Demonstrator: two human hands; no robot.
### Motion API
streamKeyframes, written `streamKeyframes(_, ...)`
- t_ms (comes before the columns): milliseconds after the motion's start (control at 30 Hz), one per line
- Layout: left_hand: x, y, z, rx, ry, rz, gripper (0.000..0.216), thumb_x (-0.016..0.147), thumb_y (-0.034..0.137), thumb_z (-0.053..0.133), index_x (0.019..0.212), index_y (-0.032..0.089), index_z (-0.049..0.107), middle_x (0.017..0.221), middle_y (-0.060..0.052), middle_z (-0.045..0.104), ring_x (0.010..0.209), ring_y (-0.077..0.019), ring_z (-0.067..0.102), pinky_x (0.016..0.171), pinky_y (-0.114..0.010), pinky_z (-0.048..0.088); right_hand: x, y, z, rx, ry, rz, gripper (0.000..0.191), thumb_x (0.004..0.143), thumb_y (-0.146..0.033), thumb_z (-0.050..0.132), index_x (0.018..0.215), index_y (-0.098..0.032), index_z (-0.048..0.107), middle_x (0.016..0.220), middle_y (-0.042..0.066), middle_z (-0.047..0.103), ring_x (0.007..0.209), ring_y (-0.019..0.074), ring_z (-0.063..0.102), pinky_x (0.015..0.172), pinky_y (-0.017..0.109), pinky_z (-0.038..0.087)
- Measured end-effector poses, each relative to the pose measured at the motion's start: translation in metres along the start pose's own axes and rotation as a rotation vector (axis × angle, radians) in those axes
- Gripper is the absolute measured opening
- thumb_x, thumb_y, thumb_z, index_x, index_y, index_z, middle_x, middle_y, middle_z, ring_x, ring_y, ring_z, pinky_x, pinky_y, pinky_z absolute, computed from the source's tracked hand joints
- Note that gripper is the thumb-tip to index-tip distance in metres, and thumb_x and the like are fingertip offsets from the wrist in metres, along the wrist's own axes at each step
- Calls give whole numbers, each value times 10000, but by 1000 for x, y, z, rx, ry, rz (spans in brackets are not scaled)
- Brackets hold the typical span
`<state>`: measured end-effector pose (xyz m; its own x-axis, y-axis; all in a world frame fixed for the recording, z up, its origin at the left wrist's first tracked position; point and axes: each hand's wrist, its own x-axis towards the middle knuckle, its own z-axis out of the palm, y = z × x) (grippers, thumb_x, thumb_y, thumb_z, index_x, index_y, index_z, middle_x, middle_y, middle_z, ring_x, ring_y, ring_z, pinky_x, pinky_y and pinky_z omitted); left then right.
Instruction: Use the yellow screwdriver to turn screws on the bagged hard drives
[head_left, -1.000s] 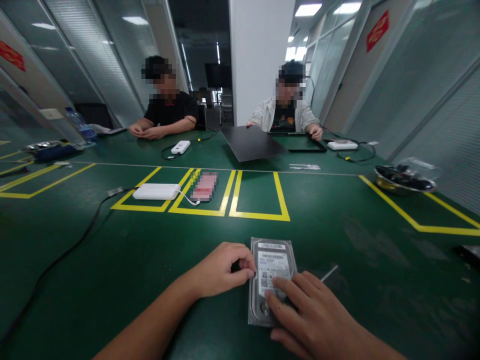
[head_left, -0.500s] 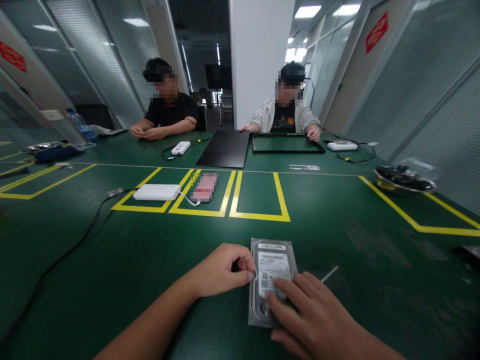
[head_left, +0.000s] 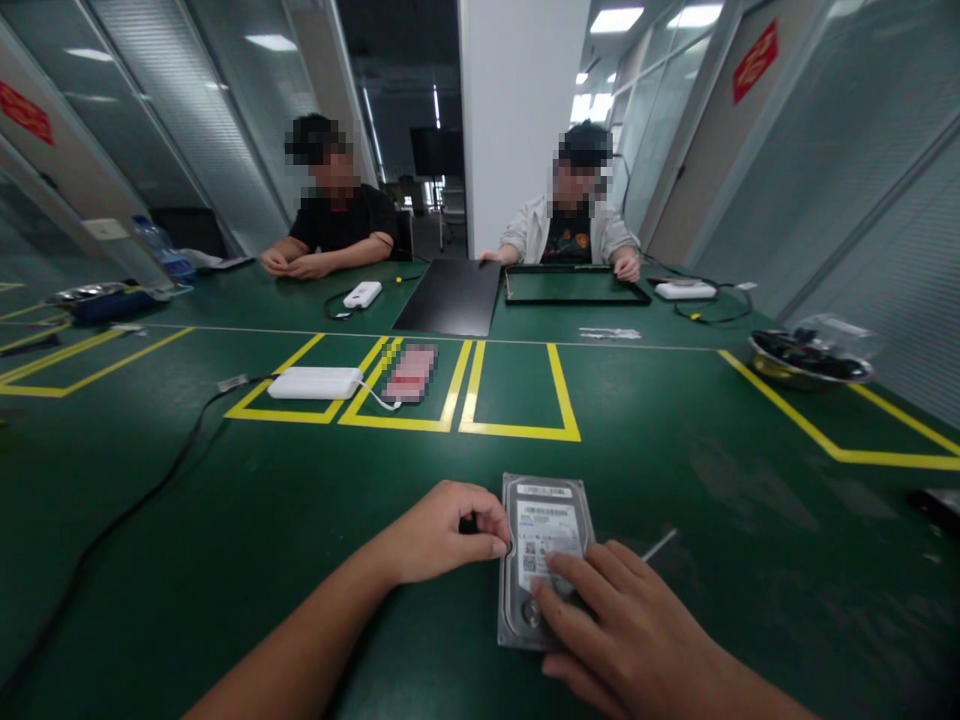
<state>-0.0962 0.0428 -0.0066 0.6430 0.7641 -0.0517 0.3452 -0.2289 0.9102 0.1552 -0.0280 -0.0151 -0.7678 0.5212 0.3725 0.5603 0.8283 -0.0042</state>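
Observation:
A silver-grey hard drive (head_left: 547, 510) with a white printed label lies flat on the green table in front of me. My left hand (head_left: 457, 535) is closed in a pinch, its thumb and forefinger at the drive's left edge; whatever sits between the tips is too small to make out. Across the lower right part of the drive rests my right hand (head_left: 611, 620), fingertips on the label and thumb by the near edge, holding it. Beyond the right knuckles a thin pale rod (head_left: 661, 545) sticks out, its other end hidden by the hand.
Ahead are yellow tape frames, a white power bank (head_left: 315, 382) and a pink phone (head_left: 411, 373) joined by a cable. A metal bowl of parts (head_left: 810, 365) stands right. Two people sit opposite; one touches a black panel (head_left: 450, 298) and a frame (head_left: 577, 299). A black cable (head_left: 135, 510) runs left.
Almost nothing differs. Both hands keep their places on the hard drive, and the view has shifted very slightly.

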Motion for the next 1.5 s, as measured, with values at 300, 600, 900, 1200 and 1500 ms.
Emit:
streamKeyframes(300, 0, -2, -4, 102, -13, 81, 74, 854, 185, 675, 896, 158, 731, 845, -8, 674, 751, -125, 589, 706, -219, 442, -1, -1, 1, -12, 9, -3, 365, 920, -419, 568, 1213, -205, 597, 1190, 66, 623, 941, 259, 541, 826, 434, 392)
streamKeyframes(600, -1, -3, -1, 118, 0, 96, 66, 861, 195, 661, 892, 153, 701, 827, -1, 649, 732, -119, 569, 686, -214, 429, 1, -1, 0, 10, -13, 6, 339, 893, -405, 600, 1177, -218, 603, 1158, 34, 641, 902, 229, 546, 804, 408, 390)
streamKeyframes(900, -1, -5, 0, 62, 11, 74, 54, 844, 185, 686, 874, 152, 717, 839, -6, 655, 739, -125, 584, 696, -221, 438, 3, -3, -1, 6, -9, 20, 322, 891, -383, 597, 1174, -230, 596, 1128, 39, 646, 914, 234, 562, 810, 408, 405)
streamKeyframes(1200, 0, -3, 1, 40, 36, 46, 42, 811, 148, 720, 848, 144, 741, 811, -4, 669, 726, -126, 602, 687, -213, 451, 1, -2, 1, 10, -15, 17, 335, 882, -380, 597, 1178, -224, 599, 1134, 49, 646, 907, 239, 554, 816, 408, 401)
streamKeyframes(1500, 1, -5, 1, 51, 42, 53, 49, 808, 169, 728, 849, 156, 751, 820, -7, 677, 732, -131, 608, 695, -219, 454, 3, -3, 0, -39, 2, -28, 306, 913, -384, 555, 1148, -196, 611, 1123, 62, 650, 870, 241, 560, 774, 421, 425)
